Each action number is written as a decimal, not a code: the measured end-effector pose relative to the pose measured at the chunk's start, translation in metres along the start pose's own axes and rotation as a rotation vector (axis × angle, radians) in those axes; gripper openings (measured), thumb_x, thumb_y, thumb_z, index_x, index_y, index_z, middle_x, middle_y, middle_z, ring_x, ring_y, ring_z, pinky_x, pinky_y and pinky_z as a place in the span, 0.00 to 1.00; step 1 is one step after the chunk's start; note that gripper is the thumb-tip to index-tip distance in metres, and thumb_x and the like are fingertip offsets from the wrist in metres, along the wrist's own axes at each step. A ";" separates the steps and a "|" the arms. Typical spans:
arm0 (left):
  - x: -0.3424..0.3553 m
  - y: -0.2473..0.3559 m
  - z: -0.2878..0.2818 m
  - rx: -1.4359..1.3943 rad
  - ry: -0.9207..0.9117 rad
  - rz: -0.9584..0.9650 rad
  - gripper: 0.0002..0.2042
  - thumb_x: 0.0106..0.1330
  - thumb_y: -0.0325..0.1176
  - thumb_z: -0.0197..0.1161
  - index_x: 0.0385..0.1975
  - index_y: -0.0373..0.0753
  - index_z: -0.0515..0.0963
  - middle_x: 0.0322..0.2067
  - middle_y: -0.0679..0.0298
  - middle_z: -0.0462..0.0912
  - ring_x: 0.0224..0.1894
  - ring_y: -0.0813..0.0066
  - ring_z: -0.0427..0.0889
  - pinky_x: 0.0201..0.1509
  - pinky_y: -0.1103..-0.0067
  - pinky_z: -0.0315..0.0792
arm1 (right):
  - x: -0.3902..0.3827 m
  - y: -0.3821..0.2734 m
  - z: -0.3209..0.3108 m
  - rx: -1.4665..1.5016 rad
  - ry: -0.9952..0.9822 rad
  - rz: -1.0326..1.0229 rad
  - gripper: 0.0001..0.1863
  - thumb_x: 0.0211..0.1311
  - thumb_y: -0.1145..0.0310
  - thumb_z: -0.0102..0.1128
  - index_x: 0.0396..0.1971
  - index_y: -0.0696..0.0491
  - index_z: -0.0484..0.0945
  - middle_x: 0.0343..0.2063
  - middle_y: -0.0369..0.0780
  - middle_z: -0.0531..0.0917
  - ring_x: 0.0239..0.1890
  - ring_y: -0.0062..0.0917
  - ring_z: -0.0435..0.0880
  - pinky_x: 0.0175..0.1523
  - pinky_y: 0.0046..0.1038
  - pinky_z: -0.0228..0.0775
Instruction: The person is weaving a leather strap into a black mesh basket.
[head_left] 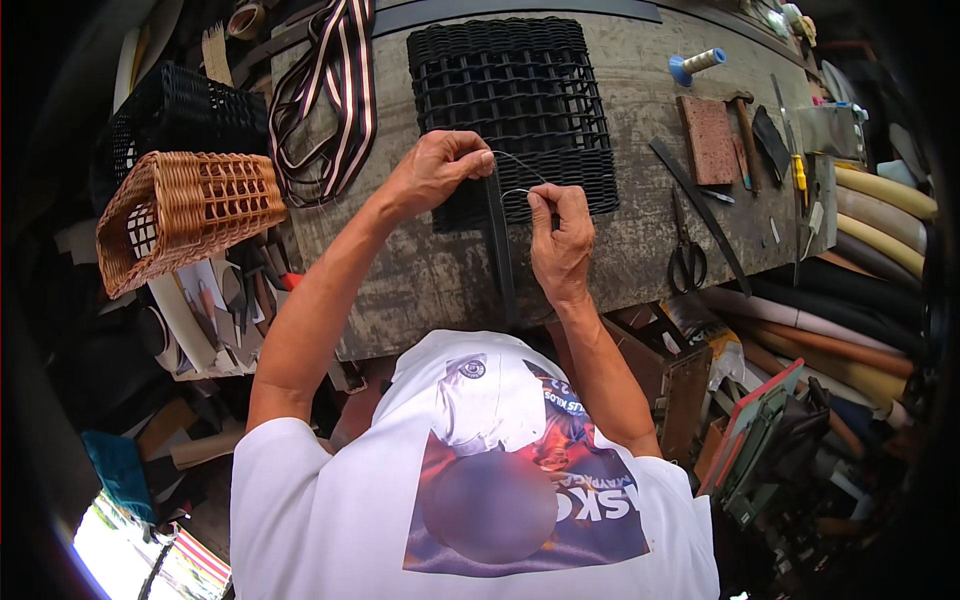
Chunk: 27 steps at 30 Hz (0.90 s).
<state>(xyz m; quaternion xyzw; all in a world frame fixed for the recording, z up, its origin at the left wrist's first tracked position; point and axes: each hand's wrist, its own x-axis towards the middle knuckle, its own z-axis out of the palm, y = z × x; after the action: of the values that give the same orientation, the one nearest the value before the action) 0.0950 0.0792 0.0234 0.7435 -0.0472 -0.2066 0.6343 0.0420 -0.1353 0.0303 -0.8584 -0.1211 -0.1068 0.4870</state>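
Observation:
A thin pale thread (522, 163) arcs between my two hands. My left hand (440, 168) is closed in a pinch on one end of it, right at the top of a black strap (500, 245); whether those fingers grip the strap too, I cannot tell. The strap runs down toward the table's near edge. Lower and to the right, my right hand (562, 235) pinches the other part of the thread, and a bright curved piece, needle or thread loop, sticks out from its fingertips. Beneath and beyond both hands lies a black woven basket (510, 90) with an open lattice.
On the worn table (400, 300), scissors (687, 262), a dark flat strip (700, 210), a reddish block (706, 140), a hammer (745, 135) and a blue-based thread spool (697, 66) lie right. Striped webbing (325, 100) and a brown wicker basket (195, 215) are left; material rolls (880, 215) fill the far right.

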 end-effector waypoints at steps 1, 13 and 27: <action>0.000 0.000 0.000 0.005 -0.002 -0.003 0.14 0.76 0.40 0.61 0.37 0.34 0.83 0.31 0.67 0.84 0.38 0.80 0.81 0.48 0.79 0.77 | -0.001 0.003 0.004 -0.016 0.022 -0.004 0.03 0.67 0.78 0.63 0.38 0.59 0.79 0.32 0.41 0.78 0.32 0.28 0.78 0.35 0.28 0.74; 0.000 -0.001 0.000 -0.004 -0.003 0.007 0.14 0.76 0.40 0.61 0.37 0.33 0.83 0.31 0.66 0.84 0.37 0.79 0.81 0.48 0.79 0.77 | -0.008 0.018 0.027 -0.146 0.145 -0.097 0.06 0.62 0.78 0.67 0.37 0.58 0.80 0.30 0.41 0.77 0.31 0.32 0.78 0.35 0.32 0.74; 0.002 -0.005 0.001 -0.050 0.015 0.022 0.14 0.75 0.38 0.61 0.35 0.32 0.82 0.28 0.67 0.83 0.34 0.81 0.79 0.44 0.79 0.77 | -0.021 0.019 0.017 -0.290 0.072 -0.320 0.11 0.59 0.80 0.69 0.41 0.54 0.82 0.31 0.36 0.80 0.36 0.29 0.79 0.46 0.33 0.70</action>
<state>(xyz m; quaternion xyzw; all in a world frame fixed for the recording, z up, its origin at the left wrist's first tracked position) 0.0953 0.0781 0.0182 0.7285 -0.0453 -0.1950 0.6552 0.0296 -0.1326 0.0003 -0.8848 -0.2219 -0.2299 0.3392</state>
